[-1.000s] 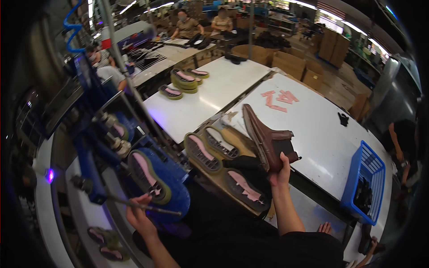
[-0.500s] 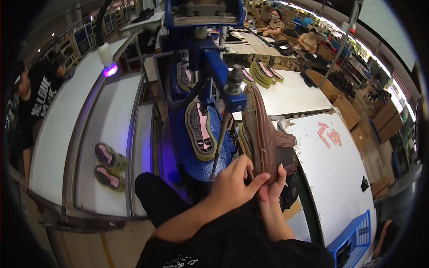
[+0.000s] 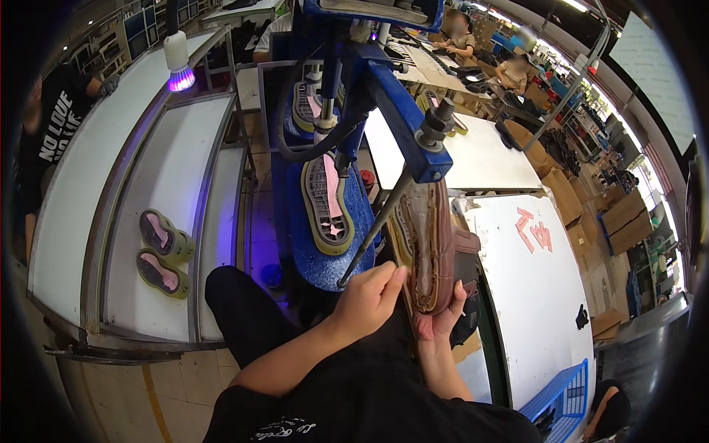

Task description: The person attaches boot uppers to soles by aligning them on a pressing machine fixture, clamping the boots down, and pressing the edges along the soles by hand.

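Observation:
In my right hand (image 3: pixel 445 314) is a brown leather shoe upper (image 3: pixel 445 251), held at its heel end with its glue-streaked underside turned toward the left. Just left of that heel is my left hand (image 3: pixel 373 295), its fingers curled closed; whatever they may hold is hidden. Partly behind the upper, a yellow-green rim of a sole (image 3: pixel 402 229) shows. Ahead of my left hand, a sole with a dark ribbed inside and a pink strip (image 3: pixel 325 203) lies on the blue plate (image 3: pixel 314 272) of a press machine. A slanting metal rod (image 3: pixel 373 229) reaches down close to my left hand.
The blue machine arm (image 3: pixel 402 118) overhangs the work. Two soles (image 3: pixel 162 273) lie on the left rack (image 3: pixel 136 314). On the right table (image 3: pixel 509 295) are pink strips (image 3: pixel 533 230); a blue basket (image 3: pixel 557 399) stands nearer. Other people (image 3: pixel 63 118) are at left and far back.
My left hand has come off the upper and moved slightly left, its fingers now curled. The upper has turned, showing more of its underside. The whole view has shifted a little.

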`<state>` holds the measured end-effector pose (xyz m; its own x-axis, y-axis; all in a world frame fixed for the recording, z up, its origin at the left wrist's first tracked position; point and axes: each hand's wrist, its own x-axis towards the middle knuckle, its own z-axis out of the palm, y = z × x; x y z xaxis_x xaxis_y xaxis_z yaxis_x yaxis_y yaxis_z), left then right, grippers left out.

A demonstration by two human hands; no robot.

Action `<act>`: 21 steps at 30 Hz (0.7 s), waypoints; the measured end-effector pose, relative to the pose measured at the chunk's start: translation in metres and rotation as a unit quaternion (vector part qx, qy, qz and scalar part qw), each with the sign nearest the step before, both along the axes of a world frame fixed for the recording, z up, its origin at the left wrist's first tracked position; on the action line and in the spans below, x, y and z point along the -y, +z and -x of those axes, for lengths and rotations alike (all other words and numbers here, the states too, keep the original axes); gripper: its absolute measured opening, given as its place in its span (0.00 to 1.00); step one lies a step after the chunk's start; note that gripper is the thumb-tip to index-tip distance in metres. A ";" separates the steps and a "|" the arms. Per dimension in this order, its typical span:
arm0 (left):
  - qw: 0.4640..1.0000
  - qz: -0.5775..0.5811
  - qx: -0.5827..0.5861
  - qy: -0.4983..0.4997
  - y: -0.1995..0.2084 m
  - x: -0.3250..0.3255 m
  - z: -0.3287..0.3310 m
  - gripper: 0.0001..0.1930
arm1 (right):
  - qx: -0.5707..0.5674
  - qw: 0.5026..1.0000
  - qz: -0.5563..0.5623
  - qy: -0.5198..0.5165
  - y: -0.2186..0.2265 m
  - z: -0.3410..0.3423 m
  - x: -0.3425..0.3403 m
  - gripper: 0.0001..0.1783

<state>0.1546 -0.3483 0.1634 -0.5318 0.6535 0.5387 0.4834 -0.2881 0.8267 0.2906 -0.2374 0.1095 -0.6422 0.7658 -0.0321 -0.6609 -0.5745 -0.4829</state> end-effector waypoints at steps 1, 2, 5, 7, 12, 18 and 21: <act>0.999 0.034 0.020 -0.012 -0.004 0.005 0.000 0.17 | 0.003 1.000 0.004 -0.001 -0.001 -0.001 -0.001 0.39; 0.998 0.044 0.031 -0.020 -0.007 0.008 -0.001 0.18 | 0.003 1.000 0.004 0.004 -0.001 -0.003 -0.004 0.38; 0.999 -0.007 0.015 -0.049 -0.006 0.007 -0.007 0.17 | 0.001 1.000 0.009 0.008 -0.003 0.001 -0.007 0.38; 0.998 -0.003 0.007 -0.059 -0.007 0.005 -0.013 0.16 | -0.013 1.000 0.004 0.016 -0.005 0.004 -0.008 0.37; 0.995 0.056 -0.031 -0.079 -0.019 0.000 -0.019 0.11 | 0.037 0.999 -0.015 0.018 -0.006 0.005 -0.005 0.45; 0.993 0.077 -0.045 -0.075 -0.021 -0.002 -0.021 0.13 | 0.044 0.998 -0.015 0.036 -0.007 0.007 -0.002 0.46; 0.994 0.068 -0.066 -0.046 -0.022 -0.002 -0.023 0.13 | 0.063 0.997 -0.028 0.032 -0.004 0.009 0.000 0.46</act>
